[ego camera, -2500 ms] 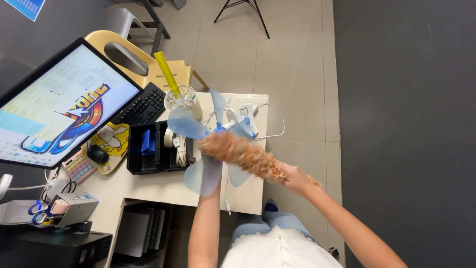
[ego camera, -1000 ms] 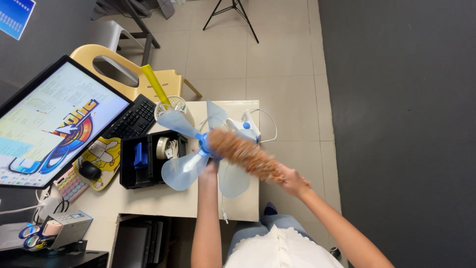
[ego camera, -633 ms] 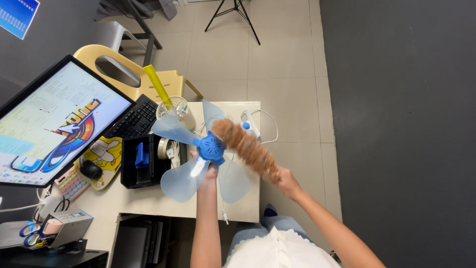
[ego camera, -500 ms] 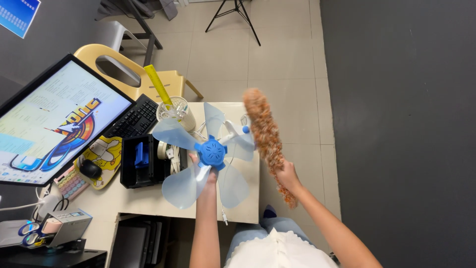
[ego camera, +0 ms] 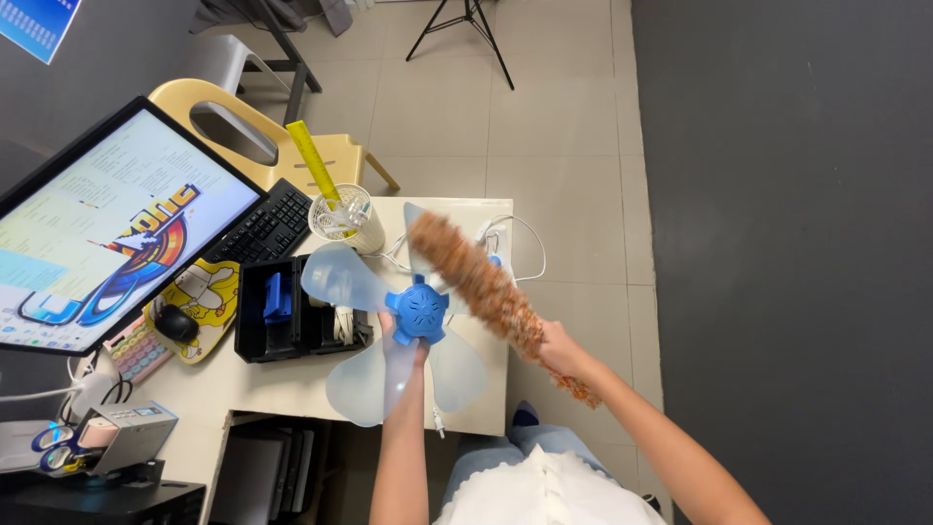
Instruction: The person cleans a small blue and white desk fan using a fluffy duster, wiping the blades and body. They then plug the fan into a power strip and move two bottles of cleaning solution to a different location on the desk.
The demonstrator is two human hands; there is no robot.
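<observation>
The worktop point(ego camera: 292, 389) is seen from above. A fan blade point(ego camera: 389, 331) is held up over it by its blue hub, grasped by the left hand point(ego camera: 398, 340). A duster point(ego camera: 481, 287) is gripped by the right hand point(ego camera: 559, 350), its long axis slanting up-left across the blades.

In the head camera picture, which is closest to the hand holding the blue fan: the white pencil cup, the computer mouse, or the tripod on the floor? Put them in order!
From the left hand under the fan blades:
1. White pencil cup, just beyond, on the desk.
2. Computer mouse, far to the left on the yellow mat.
3. Tripod, farthest, on the floor at the top.
</observation>
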